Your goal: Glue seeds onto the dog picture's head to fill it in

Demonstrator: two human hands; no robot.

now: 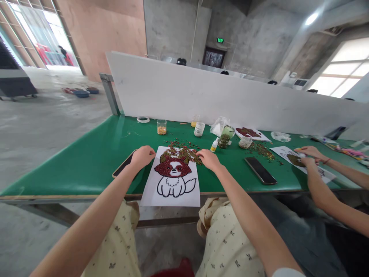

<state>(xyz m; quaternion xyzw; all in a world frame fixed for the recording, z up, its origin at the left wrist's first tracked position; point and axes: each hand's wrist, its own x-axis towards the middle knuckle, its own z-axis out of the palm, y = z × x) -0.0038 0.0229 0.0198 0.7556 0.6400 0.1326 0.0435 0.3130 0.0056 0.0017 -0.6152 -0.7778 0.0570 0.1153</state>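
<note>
A sheet of paper (150,188) with a cartoon animal outline lies before me, its lower edge jutting past the table's front. Dark red grains fill the animal's head (163,168); its body is bare outline. Loose green and reddish grains (184,153) are heaped across the sheet's top and spill onto the table behind. My left hand (144,156) is closed at the upper left edge of the sheet, beside a phone (123,166) partly under my forearm. At the upper right edge, next to the grains, my right hand (208,159) has its fingers curled together; its fingertips are small in view.
On the green table (86,161) stand a cup of yellow grains (162,127), a clear cup (199,129), a glue bottle (214,145) and a tipped green jar (226,137). Right of me lies another phone (260,171). A co-worker's hands (310,154) work over another picture (284,152). A white partition (184,96) rises behind.
</note>
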